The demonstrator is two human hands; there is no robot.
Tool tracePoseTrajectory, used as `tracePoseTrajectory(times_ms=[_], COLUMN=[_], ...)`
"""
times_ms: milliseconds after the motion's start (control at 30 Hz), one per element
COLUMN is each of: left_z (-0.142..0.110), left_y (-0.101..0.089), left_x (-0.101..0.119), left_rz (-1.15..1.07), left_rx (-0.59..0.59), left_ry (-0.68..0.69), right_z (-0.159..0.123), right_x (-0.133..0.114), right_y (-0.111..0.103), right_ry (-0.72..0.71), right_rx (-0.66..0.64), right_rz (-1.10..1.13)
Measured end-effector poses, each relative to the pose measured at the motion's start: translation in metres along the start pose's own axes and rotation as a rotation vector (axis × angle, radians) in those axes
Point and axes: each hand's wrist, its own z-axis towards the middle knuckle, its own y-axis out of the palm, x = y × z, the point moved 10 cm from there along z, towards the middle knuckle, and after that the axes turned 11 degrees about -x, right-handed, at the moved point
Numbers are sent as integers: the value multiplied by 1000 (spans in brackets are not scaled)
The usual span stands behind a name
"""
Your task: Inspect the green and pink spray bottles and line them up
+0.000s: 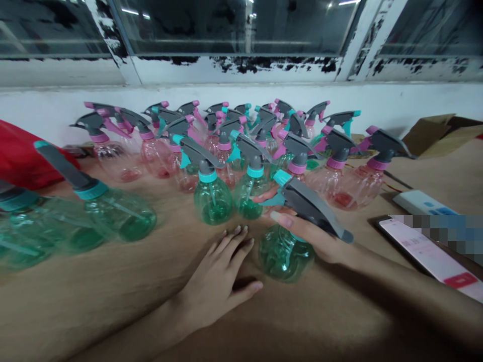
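Observation:
My right hand [313, 231] is closed around the neck of a green spray bottle [285, 256] with a grey and teal trigger head, just in front of the bottle rows. To its left, my left hand [222, 276] lies flat on the tabletop, fingers spread, holding nothing. Two green spray bottles, one on the left [213, 198] and one on the right [249, 196], stand upright beyond my fingertips. Pink spray bottles [350, 186] with grey and pink heads stand behind and to the right.
More green spray bottles [121, 211] stand at the left on the brown table [158, 296]. A red cloth or bag [26, 156] lies behind them. At the right are a phone [426, 251], a white device [424, 201] and an open cardboard box [433, 133]. Windows line the back wall.

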Motion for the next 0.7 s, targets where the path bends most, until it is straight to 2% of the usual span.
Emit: tracePoseTrajectory(times_ms=[700], left_z=[1], left_y=[2], left_x=[-1], left_rz=[4], left_rx=[-28], left_ry=[-14], right_z=[0], right_x=[-8], right_y=[-2], right_ry=[60], right_rx=[21], right_rz=[-36])
